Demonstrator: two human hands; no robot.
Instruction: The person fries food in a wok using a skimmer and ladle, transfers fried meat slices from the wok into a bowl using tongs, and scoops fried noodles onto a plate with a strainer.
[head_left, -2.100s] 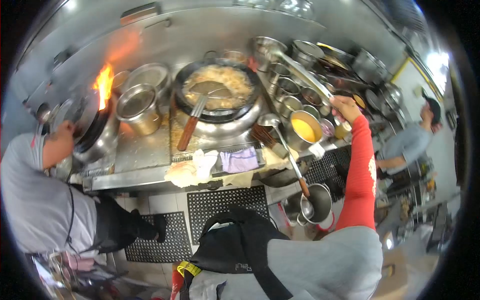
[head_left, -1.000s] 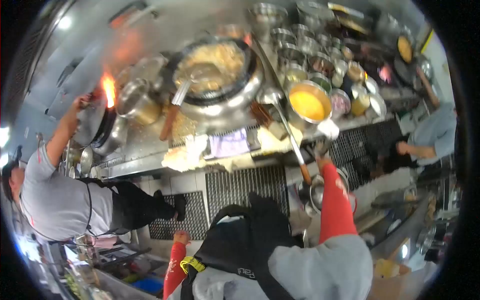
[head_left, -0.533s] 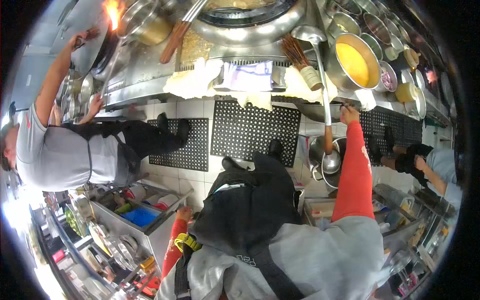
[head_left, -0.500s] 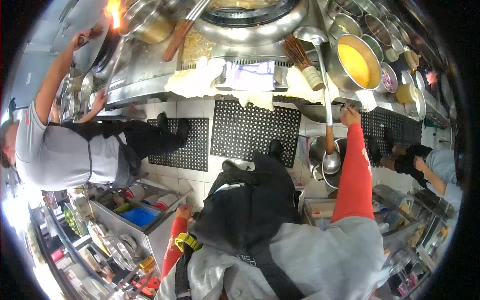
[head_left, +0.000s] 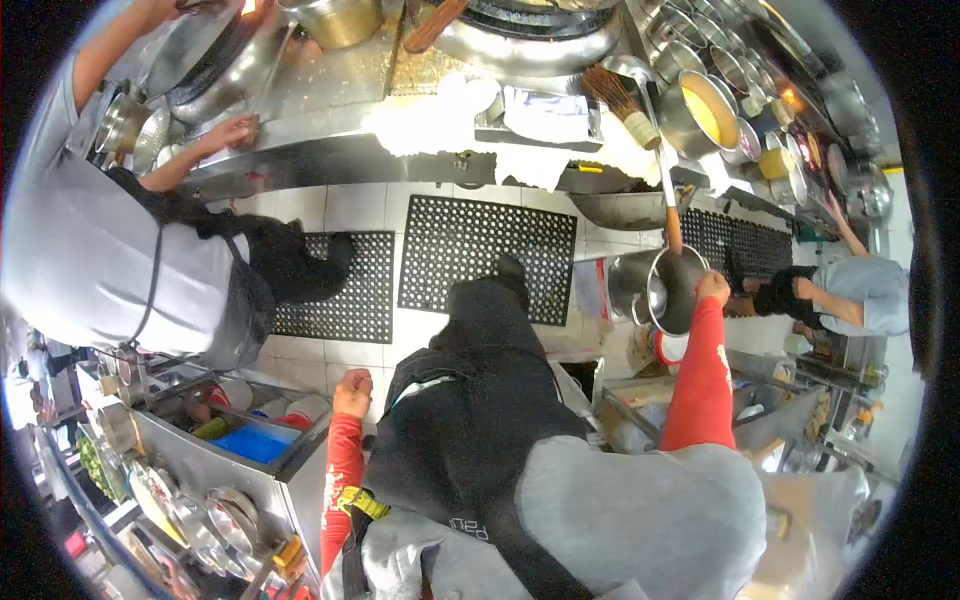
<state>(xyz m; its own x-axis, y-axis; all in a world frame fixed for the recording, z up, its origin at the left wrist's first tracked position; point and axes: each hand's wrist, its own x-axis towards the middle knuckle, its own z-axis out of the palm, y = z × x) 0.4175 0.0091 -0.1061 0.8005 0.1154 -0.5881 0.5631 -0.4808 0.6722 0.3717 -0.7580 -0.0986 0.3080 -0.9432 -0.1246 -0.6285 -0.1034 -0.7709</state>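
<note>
My right hand is closed at the right rim of a deep metal pot; I cannot make out what its fingers hold. A long ladle lies across the counter edge, its wooden handle reaching over the pot's mouth. Beyond it stands a metal pot of yellow liquid, beside a bristle brush. My left hand hangs low by my side with curled fingers, nothing visible in it, near a steel bin unit.
At the left, a co-worker works over a wok by a flame. Another person stands at the far right. Perforated black mats cover part of the tiled floor. A wok ring and cloths lie ahead.
My right hand has come down from near the counter edge to the pot's rim. My left hand has moved slightly forward. The view has shifted, and I have stepped.
</note>
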